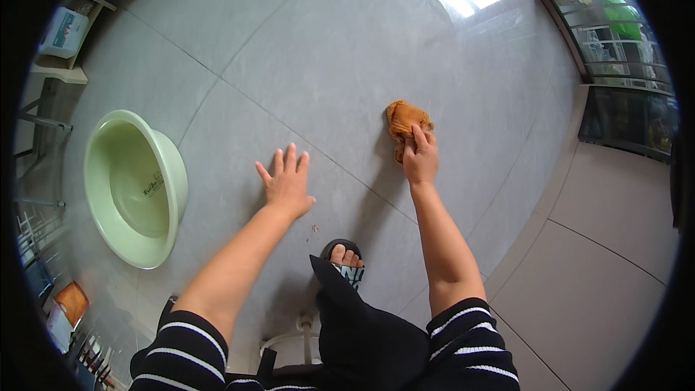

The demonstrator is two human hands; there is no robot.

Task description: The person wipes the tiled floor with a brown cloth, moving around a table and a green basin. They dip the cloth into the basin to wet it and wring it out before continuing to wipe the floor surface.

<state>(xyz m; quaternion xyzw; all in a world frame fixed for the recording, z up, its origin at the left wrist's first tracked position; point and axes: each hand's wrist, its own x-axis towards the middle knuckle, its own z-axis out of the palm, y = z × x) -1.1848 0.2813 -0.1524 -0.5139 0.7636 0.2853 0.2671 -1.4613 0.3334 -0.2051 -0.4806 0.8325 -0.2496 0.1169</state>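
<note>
- While the right hand (421, 156) pinches a brown cloth (407, 117) between its fingers, that cloth lies bunched on the grey floor (326, 72)!
- Over to the left hand (288, 187): fingers splayed wide apart!
- Green basin (130, 206) sits farther left.

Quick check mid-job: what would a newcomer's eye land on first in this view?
Likely the large pale green basin at the left of the gray tiled floor. Next, the orange-brown cloth right of centre, gripped by the right hand. The left hand, fingers spread, shows between them, nearer the lower edge than the cloth.
</note>
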